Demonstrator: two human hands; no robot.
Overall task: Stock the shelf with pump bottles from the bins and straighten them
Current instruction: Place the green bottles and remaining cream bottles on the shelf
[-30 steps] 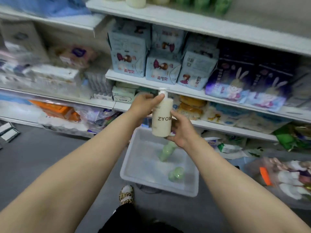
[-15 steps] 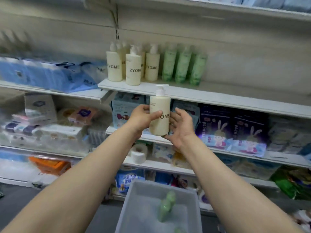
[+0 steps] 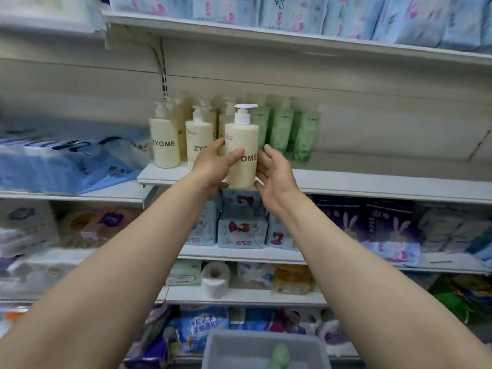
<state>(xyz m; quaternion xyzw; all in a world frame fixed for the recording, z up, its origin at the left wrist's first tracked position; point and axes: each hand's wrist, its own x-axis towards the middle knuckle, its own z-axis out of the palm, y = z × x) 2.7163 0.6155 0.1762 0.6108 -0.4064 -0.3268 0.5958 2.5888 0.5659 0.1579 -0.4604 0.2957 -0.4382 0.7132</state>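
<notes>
- At the bottom centre of the frame I see the grey bin [image 3: 213, 350], with a green bottle [image 3: 281, 354] lying inside it near its right side.
- My two forearms run up from the lower corners toward the middle of the frame.
- My left hand [image 3: 213, 166] grips the cream pump bottle [image 3: 241, 153] from the left, thumb curled across its front over the first letters of the printed name.
- My right hand [image 3: 275, 171] sits at the bottle's right side with fingers fairly straight; the lower fingers seem to touch the bottle near its base, though I cannot tell this for certain.
- The held bottle is upright at centre frame, its white pump head pointing right, its base level with the front edge of the shelf [image 3: 372, 186].
- On that shelf, just behind and left, stands a cluster of cream bottles [image 3: 165, 145] with the same lettering.
- Right of them, further back, stand green bottles [image 3: 282, 131], blurred.
- At middle left lie blue packs [image 3: 66, 161] on the neighbouring shelf.
</notes>
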